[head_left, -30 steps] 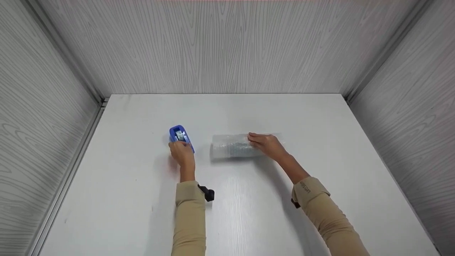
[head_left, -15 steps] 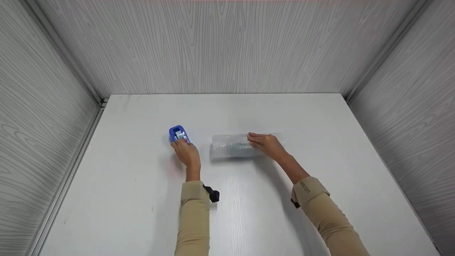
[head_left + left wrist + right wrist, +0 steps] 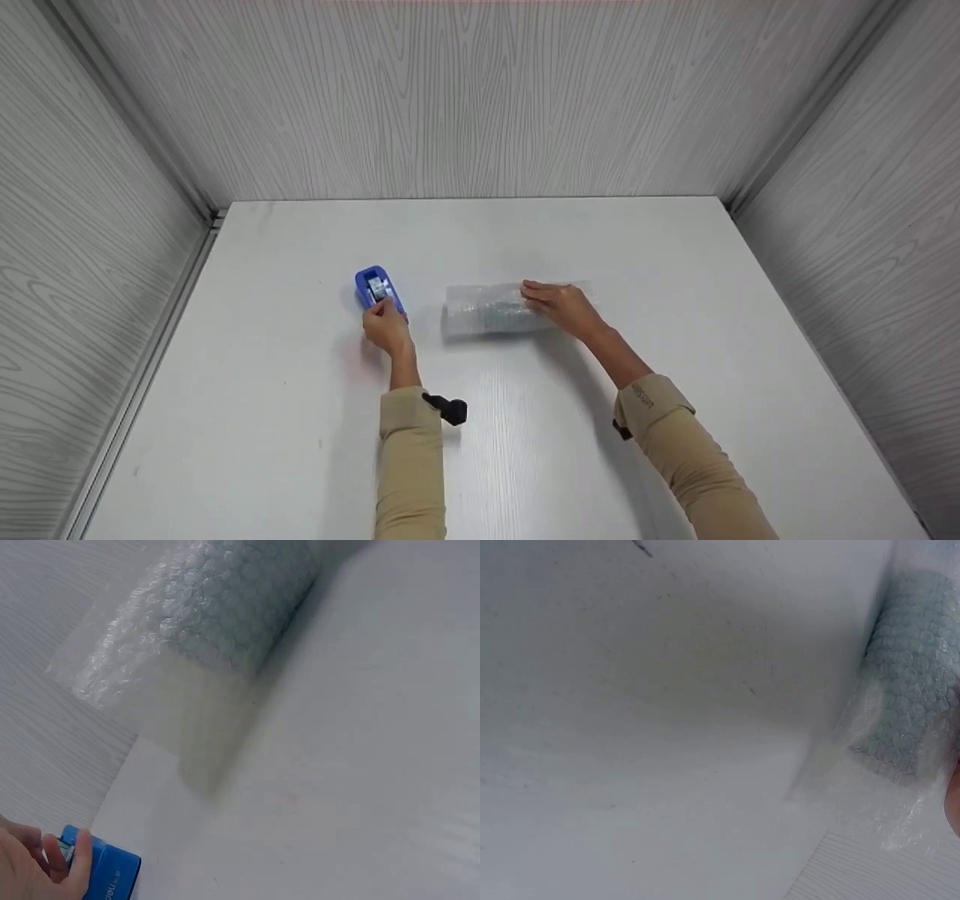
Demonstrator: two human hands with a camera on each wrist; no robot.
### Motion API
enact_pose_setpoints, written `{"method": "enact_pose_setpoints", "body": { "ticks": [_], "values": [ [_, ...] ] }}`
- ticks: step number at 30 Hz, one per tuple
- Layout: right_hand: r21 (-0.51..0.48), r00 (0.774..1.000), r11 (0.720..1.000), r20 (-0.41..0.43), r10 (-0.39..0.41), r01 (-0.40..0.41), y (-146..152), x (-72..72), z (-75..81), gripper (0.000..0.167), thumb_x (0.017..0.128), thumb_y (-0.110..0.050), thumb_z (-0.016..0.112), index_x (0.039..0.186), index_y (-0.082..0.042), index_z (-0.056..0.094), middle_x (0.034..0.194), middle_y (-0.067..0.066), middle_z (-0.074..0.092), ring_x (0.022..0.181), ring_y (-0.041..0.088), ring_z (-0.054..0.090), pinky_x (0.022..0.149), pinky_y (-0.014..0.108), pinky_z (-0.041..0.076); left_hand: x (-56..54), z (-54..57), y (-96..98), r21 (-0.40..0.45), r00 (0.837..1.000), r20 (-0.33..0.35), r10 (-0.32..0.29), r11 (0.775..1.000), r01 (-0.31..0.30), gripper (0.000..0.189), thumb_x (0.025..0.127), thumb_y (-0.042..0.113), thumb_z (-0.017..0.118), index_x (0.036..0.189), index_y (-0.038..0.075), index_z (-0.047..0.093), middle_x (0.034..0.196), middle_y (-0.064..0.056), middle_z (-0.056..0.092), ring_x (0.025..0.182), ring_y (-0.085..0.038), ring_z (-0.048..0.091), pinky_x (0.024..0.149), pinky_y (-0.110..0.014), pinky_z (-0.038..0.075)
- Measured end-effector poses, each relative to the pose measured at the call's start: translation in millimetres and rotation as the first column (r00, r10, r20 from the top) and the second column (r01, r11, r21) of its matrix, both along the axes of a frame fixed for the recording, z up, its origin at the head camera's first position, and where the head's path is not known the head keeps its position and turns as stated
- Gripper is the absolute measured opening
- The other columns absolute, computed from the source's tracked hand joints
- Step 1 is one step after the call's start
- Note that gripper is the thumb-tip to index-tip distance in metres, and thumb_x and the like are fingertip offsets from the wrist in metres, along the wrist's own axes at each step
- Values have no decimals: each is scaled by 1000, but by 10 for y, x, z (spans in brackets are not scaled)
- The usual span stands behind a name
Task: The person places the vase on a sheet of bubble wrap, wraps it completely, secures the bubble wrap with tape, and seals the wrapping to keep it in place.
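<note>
A blue tape dispenser (image 3: 365,282) with a roll of clear tape stands on the table at left of centre. My left hand (image 3: 388,330) is at its near end, thumb and fingertips pinched together over the tape by the roll. In the left wrist view, that hand's bent fingers (image 3: 80,862) overlap the dispenser's side. A bubble wrap roll (image 3: 480,311) lies crosswise at mid-table, wound around something greyish green. My right hand (image 3: 568,309) rests on the roll's right part from above, fingers fairly straight and pointing left. In the right wrist view, only a fingertip (image 3: 953,802) shows beside the wrap.
The white table (image 3: 495,450) ends at a wood-grain back panel (image 3: 480,97). Similar panels rise at the left (image 3: 90,187) and right (image 3: 862,225). A gap of bare tabletop separates the dispenser from the bubble wrap.
My left hand shifts slightly over the dispenser; its fingers, spread across the dispenser half a second ago, now draw together near the tape. The right hand and bubble wrap stay put.
</note>
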State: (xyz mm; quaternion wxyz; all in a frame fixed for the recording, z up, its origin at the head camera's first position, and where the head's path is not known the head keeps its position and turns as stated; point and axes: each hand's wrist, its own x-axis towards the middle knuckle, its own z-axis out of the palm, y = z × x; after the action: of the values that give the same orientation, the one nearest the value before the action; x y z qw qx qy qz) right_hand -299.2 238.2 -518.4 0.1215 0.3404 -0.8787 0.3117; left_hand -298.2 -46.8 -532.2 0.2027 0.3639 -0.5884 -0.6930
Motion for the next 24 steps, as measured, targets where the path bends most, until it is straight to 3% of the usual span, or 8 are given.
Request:
{"method": "enact_pose_setpoints", "body": {
  "ticks": [3, 10, 18, 24],
  "values": [
    [-3, 1000, 1000, 20, -3, 3, -1, 0, 0, 30, 87, -11, 61, 116, 0, 63, 120, 15, 56, 107, 25, 56, 85, 31, 46, 7, 19, -1, 92, 1000, -10, 10, 996, -9, 23, 92, 7, 53, 106, -10, 56, 112, -23, 56, 95, -30, 55, 69, -33, 51],
    [-3, 997, 1000, 68, -18, 18, -2, 20, 40, 32, 88, -12, 60, 118, -2, 61, 123, 14, 54, 108, 24, 55, 86, 30, 45, 13, 23, 1, 140, 1000, -31, 1, 990, 4, 25, 93, 8, 50, 109, -11, 53, 116, -23, 53, 95, -30, 54, 72, -33, 50],
    [2, 1000, 1000, 24, -9, 9, 3, 13, 28, 30, 87, -10, 61, 116, -1, 63, 120, 16, 56, 107, 26, 56, 85, 33, 46, 34, 10, -6, 217, 998, -51, -32, 975, 43, 28, 95, 11, 47, 116, -9, 48, 121, -22, 49, 99, -29, 53, 78, -32, 49],
    [0, 1000, 1000, 24, -8, 8, 6, 13, 17, 30, 87, -10, 61, 115, -1, 63, 120, 16, 56, 107, 26, 56, 85, 34, 46, 51, -8, -2, 266, 996, -84, -17, 963, 39, 28, 95, 11, 46, 114, -9, 45, 119, -23, 47, 97, -27, 52, 80, -31, 48]
  ]
}}
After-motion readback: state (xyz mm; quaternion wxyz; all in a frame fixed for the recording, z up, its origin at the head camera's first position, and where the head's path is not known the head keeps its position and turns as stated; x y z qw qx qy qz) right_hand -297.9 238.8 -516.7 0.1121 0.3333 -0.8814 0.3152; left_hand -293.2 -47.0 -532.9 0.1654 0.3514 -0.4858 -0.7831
